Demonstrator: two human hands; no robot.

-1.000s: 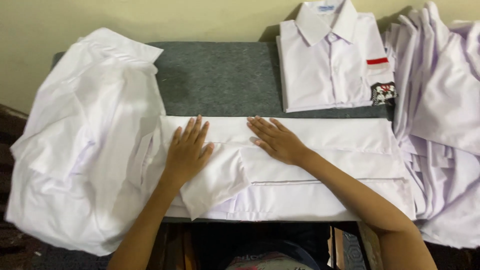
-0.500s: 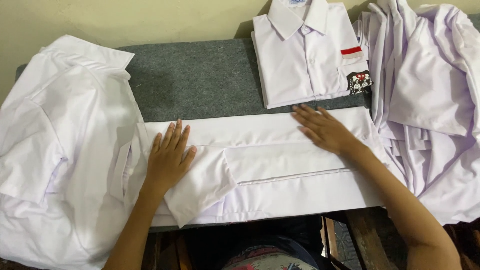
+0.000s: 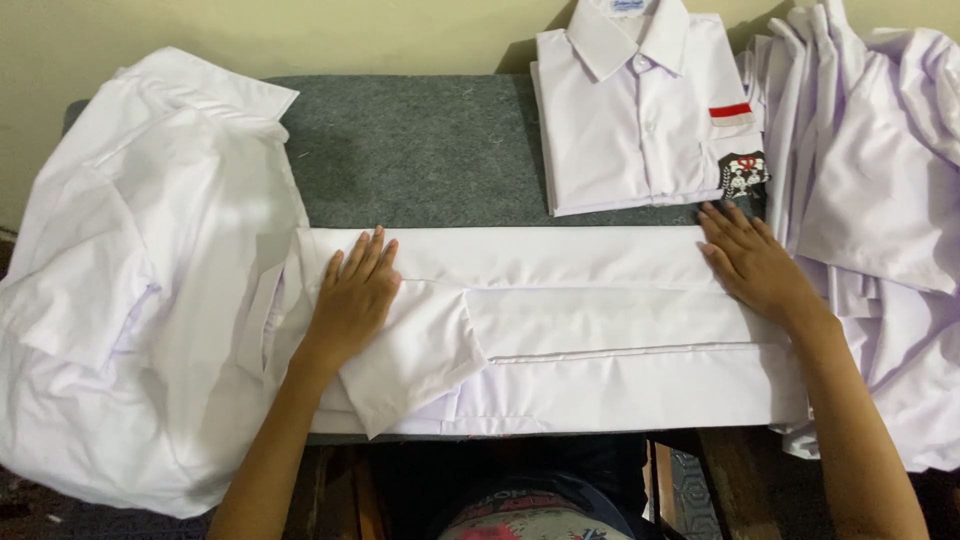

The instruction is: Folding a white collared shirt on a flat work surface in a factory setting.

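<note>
A white shirt (image 3: 590, 320) lies face down across the front of a grey felt-covered table (image 3: 420, 150), folded into a long narrow strip with a sleeve turned over its back. My left hand (image 3: 352, 295) rests flat on the strip's left end, fingers spread, beside the folded sleeve. Flat on the strip's right end lies my right hand (image 3: 752, 262), palm down. Neither hand grips the cloth.
A neatly folded white shirt (image 3: 645, 110) with a red stripe and a dark badge on its pocket lies at the back right. A heap of loose white shirts (image 3: 140, 290) covers the left side. More white shirts (image 3: 880, 200) are piled at the right edge.
My right hand has slid rightward along the strip from its middle to its right end, smoothing it. The left hand has stayed on the left end. The view has shifted slightly.
</note>
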